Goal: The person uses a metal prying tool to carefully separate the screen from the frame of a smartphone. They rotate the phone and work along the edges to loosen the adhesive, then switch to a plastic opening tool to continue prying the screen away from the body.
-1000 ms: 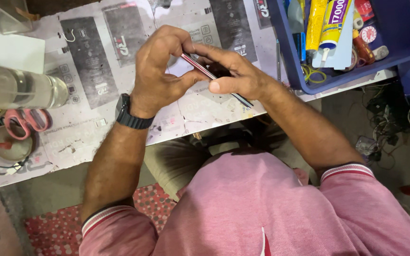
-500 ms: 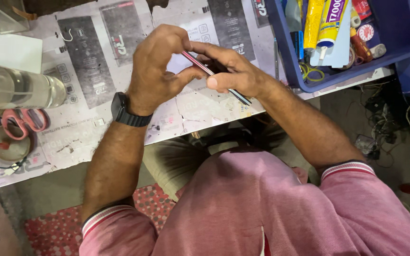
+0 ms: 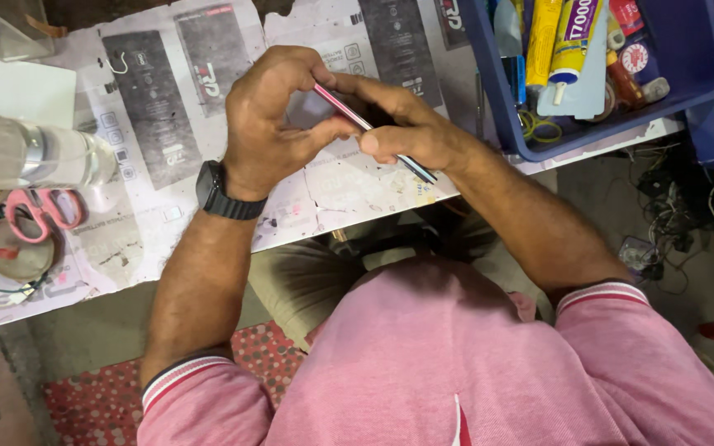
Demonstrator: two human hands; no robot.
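A thin flat phone point(image 3: 355, 116) with a pink-red edge is held edge-on above the paper-covered table point(image 3: 167, 124), tilted down to the right. My left hand point(image 3: 270, 116), with a black watch point(image 3: 223, 194) on the wrist, grips its upper left end, fingers curled over it. My right hand point(image 3: 411, 128) clasps the lower right end from the other side, and the dark tip of the phone sticks out below my fingers. Most of the phone's face is hidden by both hands.
A blue bin point(image 3: 613, 70) of glue tubes and tools stands at the back right. A clear plastic bottle point(image 3: 30, 153) lies at the left, pink-handled scissors point(image 3: 39, 211) below it. Cables point(image 3: 671, 223) lie on the floor at the right, a red patterned mat point(image 3: 126, 388) under me.
Both hands with the phone have shifted slightly up and to the left in view. The grip looks the same.
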